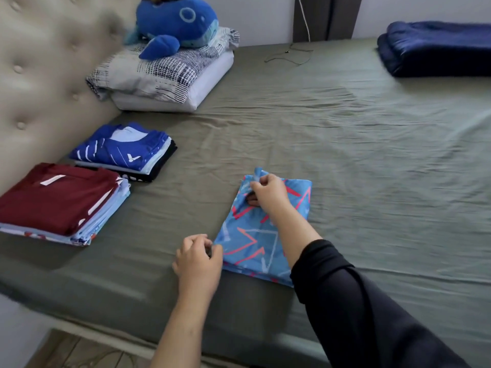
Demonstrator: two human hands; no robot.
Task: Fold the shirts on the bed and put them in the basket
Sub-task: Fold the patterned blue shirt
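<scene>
A light blue shirt (252, 240) with red and white arrow marks lies folded on the green bed sheet (345, 144), near the bed's front edge. My right hand (268, 192) pinches the shirt's far left corner. My left hand (198, 258) grips its near left corner. To the left rest two stacks of folded shirts: one topped by a maroon shirt (55, 197), and behind it one topped by a blue and white shirt (125, 150). No basket is in view.
A padded beige headboard (39, 75) runs along the left. Two stacked pillows (164, 78) carry a blue whale plush (172, 25). A folded navy blanket (435, 49) lies at the far right. A thin cable (289, 55) trails on the sheet at the back.
</scene>
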